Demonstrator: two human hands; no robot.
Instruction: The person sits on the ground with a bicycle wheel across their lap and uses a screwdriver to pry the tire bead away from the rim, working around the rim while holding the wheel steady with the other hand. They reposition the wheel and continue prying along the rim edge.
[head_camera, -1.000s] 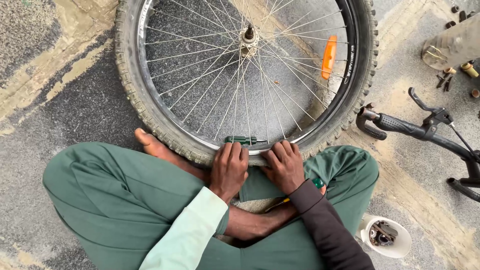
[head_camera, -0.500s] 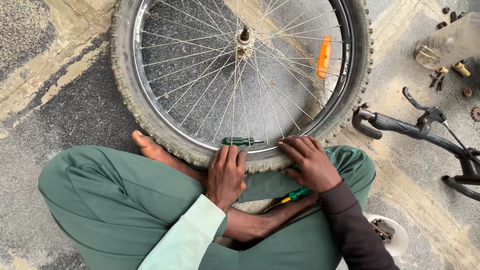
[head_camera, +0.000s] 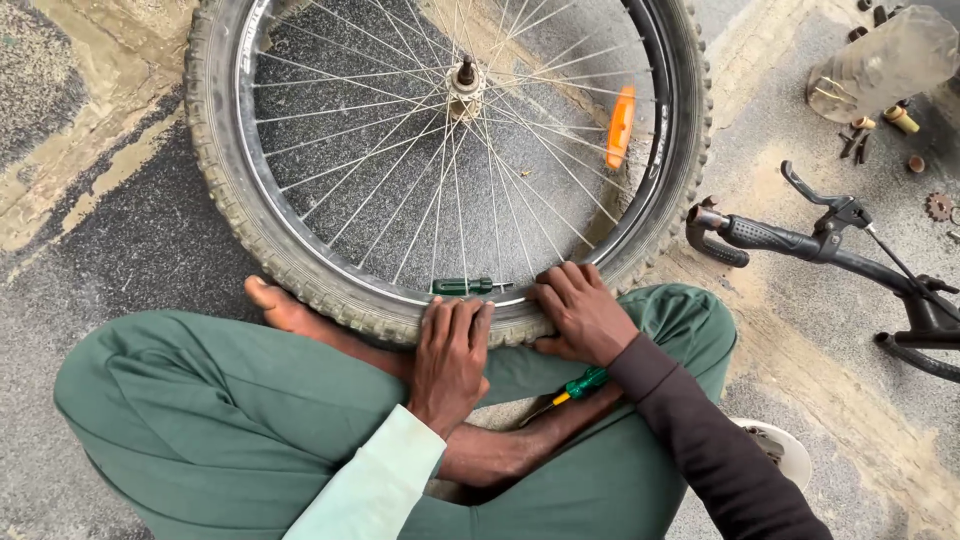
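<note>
Left hand (head_camera: 450, 350) and right hand (head_camera: 580, 312) pressed flat on knobby tyre (head_camera: 300, 265), gripping nothing, green screwdriver (head_camera: 463, 286) wedged at rim (head_camera: 300, 235).

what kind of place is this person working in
Probably an outdoor, ground-level bicycle repair spot: a bicycle wheel lies on rough pavement, bicycle handlebars sit nearby, and small parts are scattered about.
</note>
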